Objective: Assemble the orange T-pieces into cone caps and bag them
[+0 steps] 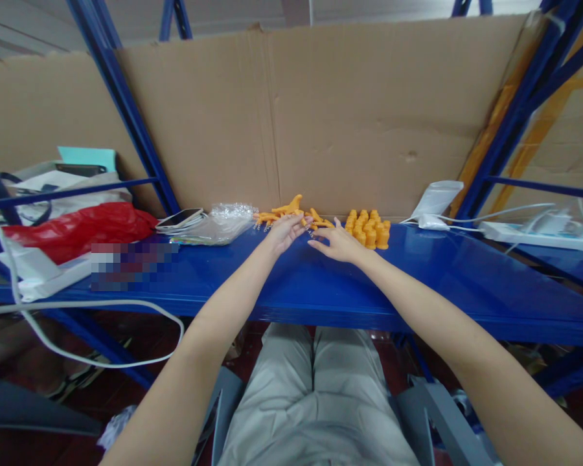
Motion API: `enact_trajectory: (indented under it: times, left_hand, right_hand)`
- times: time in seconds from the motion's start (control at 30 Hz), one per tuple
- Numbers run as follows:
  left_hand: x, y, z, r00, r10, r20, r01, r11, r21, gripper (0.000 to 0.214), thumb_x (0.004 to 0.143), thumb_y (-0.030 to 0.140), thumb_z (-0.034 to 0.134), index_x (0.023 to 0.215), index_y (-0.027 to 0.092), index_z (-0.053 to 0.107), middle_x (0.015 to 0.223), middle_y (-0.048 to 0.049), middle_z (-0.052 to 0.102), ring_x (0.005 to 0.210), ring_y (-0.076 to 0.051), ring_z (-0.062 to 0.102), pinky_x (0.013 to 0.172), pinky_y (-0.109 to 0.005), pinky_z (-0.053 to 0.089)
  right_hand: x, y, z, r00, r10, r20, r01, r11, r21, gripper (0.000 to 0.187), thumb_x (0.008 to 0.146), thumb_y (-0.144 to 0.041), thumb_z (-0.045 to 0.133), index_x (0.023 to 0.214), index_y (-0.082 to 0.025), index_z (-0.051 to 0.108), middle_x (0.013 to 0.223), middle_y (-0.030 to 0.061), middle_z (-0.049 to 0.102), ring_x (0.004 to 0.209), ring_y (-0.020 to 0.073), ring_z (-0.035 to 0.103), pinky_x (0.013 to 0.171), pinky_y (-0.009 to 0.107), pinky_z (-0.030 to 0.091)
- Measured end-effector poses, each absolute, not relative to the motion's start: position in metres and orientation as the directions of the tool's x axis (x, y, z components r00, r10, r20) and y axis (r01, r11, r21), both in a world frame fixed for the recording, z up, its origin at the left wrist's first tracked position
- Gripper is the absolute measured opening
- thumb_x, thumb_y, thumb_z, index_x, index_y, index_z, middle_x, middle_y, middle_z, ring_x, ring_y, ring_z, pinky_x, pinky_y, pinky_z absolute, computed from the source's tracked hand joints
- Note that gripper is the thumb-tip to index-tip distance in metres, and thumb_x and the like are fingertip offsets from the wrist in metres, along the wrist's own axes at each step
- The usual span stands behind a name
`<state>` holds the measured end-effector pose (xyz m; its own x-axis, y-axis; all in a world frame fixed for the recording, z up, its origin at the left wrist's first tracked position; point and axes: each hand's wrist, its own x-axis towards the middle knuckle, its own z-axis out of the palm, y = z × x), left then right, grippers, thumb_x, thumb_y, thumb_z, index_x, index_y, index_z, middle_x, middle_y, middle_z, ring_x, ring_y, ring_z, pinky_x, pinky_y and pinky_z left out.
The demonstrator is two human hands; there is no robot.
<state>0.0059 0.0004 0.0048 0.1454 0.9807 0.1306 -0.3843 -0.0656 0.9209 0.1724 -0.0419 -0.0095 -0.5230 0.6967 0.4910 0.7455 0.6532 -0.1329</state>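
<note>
Blue metal table (315, 288): the left hand (282, 234) turns palm upward, its grip indiscernible; the right hand (339, 244) is loosely spread. Just beyond lie branching orange plastic pieces (291, 206); light fingertip handling should limit tangling.

The left hand (287, 234) and right hand (341, 245) are positioned over the blue shelf (418, 275), beside loose orange parts (287, 207); knobbed orange pieces (369, 232) are grouped nearby.
</note>
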Motion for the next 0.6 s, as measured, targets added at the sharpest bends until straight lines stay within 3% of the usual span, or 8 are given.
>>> enact_trajectory:
  times: [0.17, 0.33, 0.47, 0.6]
  left_hand:
    - [0.008, -0.006, 0.005, 0.210, 0.972, 0.109, -0.373, -0.024, 0.928, 0.021, 0.092, 0.002, 0.052, 0.077, 0.016, 0.053, 0.079, -0.0056, 0.074, 0.094, -0.015, 0.074, 0.100, -0.034, 0.055]
    - [0.007, -0.007, 0.005, 0.243, 0.966, 0.088, -0.325, -0.004, 0.946, 0.018, 0.092, 0.003, 0.053, 0.079, 0.015, 0.055, 0.078, -0.0054, 0.073, 0.079, -0.013, 0.074, 0.095, -0.034, 0.057]
    - [0.002, -0.002, 0.003, 0.220, 0.975, 0.030, -0.231, 0.022, 0.973, 0.010, 0.092, 0.018, 0.061, 0.083, 0.016, 0.061, 0.077, -0.0058, 0.072, 0.074, -0.018, 0.073, 0.087, -0.039, 0.059]
    - [-0.002, 0.005, -0.002, 0.149, 0.989, 0.025, -0.083, -0.013, 0.996, 0.019, 0.093, 0.030, 0.061, 0.078, 0.017, 0.063, 0.079, -0.0081, 0.073, 0.078, -0.021, 0.073, 0.084, -0.040, 0.058]
  right_hand:
    - [0.172, -0.041, -0.010, -0.534, 0.697, 0.478, 0.757, 0.646, -0.097, 0.026, 0.099, -0.031, 0.050, 0.104, -0.022, 0.074, 0.106, 0.0080, 0.076, 0.107, 0.0256, 0.069, 0.116, 0.070, 0.019]
    - [0.173, -0.039, -0.009, -0.510, 0.727, 0.460, 0.799, 0.598, -0.059, 0.025, 0.094, -0.024, 0.051, 0.089, -0.018, 0.075, 0.092, 0.0089, 0.076, 0.093, 0.0242, 0.071, 0.114, 0.068, 0.024]
    - [0.176, -0.038, -0.006, -0.440, 0.733, 0.518, 0.827, 0.556, -0.086, 0.023, 0.090, -0.021, 0.050, 0.086, -0.018, 0.073, 0.086, 0.0070, 0.075, 0.087, 0.0223, 0.070, 0.115, 0.064, 0.025]
    - [0.180, -0.038, -0.003, -0.413, 0.720, 0.557, 0.818, 0.562, -0.119, 0.024, 0.089, -0.021, 0.048, 0.082, -0.019, 0.070, 0.085, 0.0055, 0.075, 0.083, 0.0222, 0.070, 0.116, 0.064, 0.022]
